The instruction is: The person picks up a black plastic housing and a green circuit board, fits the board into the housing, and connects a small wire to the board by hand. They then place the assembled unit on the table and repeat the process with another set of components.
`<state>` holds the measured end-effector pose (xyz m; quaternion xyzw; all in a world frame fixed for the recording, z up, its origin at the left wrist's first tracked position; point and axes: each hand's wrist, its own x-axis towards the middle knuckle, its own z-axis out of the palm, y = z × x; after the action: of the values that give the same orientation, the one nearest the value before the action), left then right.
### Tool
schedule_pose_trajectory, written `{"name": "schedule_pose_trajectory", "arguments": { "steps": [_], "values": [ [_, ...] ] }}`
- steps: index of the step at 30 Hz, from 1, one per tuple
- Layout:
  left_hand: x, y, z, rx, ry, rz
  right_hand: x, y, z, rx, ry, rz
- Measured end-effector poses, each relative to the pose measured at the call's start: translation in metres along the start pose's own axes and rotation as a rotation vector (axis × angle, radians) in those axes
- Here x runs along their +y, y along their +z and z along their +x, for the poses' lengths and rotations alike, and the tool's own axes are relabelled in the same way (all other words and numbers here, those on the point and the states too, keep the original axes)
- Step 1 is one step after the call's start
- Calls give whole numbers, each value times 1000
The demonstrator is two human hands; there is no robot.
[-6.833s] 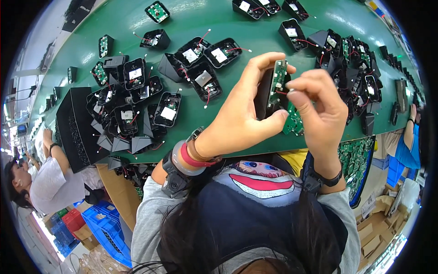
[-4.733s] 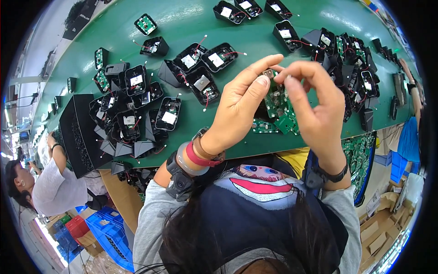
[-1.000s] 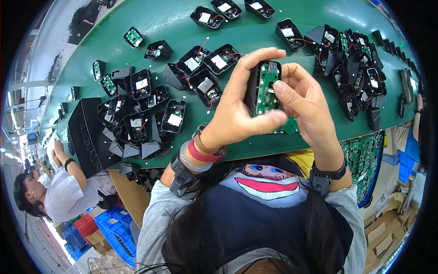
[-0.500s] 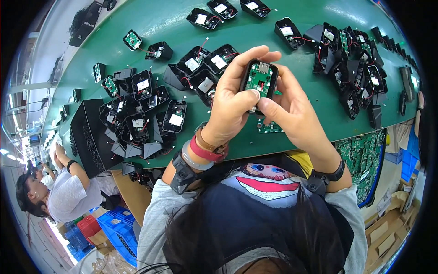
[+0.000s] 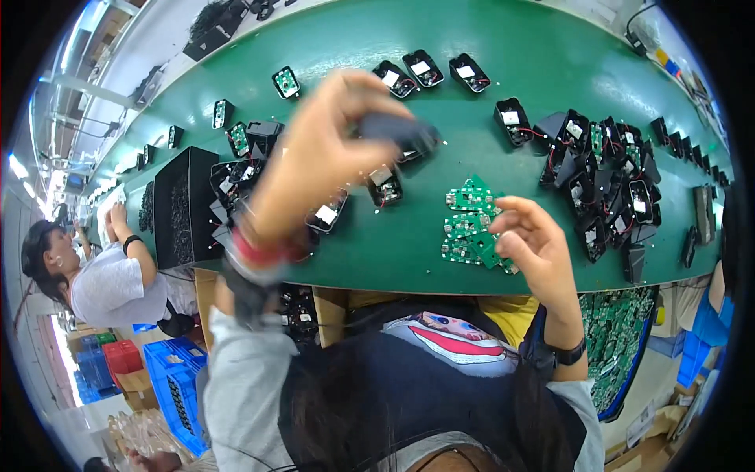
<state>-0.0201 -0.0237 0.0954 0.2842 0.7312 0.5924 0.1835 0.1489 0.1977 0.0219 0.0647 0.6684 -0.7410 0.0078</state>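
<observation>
My left hand (image 5: 330, 145), smeared by motion, is raised over the table with its fingers round a black plastic housing (image 5: 405, 132). The blur hides the inside of that housing. Close to the body, my right hand (image 5: 539, 248) hovers at the right edge of a small pile of green circuit boards (image 5: 468, 226). Its fingers are loosely bent, with thumb and forefinger apart and nothing visible between them. Beyond my left hand, a housing with a green board in it (image 5: 285, 81) stands on the table.
On the green table (image 5: 377, 259), open black housings with red wires (image 5: 594, 181) are heaped at the right. More lie at the left (image 5: 236, 173), beside a black bin (image 5: 185, 208). A tray of green boards (image 5: 617, 338) sits below the table edge. Another person (image 5: 110, 263) works at far left.
My hands have parted. The left has swung up and left with a black housing; the right has let go and dropped toward the circuit boards. The whole view has shifted.
</observation>
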Motion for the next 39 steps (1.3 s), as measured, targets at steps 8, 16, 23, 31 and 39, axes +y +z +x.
{"name": "schedule_pose_trajectory", "arguments": {
  "steps": [8,16,23,31,39],
  "values": [
    [-84,-127,185,-576,-271,862,-7,5,-4,-20,-24,-359],
    [-122,-137,185,-206,111,1216,-84,-26,97,-143,-479,-1212],
    [-109,-90,160,-385,324,1235,-15,-18,280,-377,-327,-1359],
    [-110,-67,168,-408,168,1351,-15,2,303,-508,-342,-1247],
    [-27,-101,113,166,307,790,-54,-96,284,-479,-204,-1281]
  ]
}}
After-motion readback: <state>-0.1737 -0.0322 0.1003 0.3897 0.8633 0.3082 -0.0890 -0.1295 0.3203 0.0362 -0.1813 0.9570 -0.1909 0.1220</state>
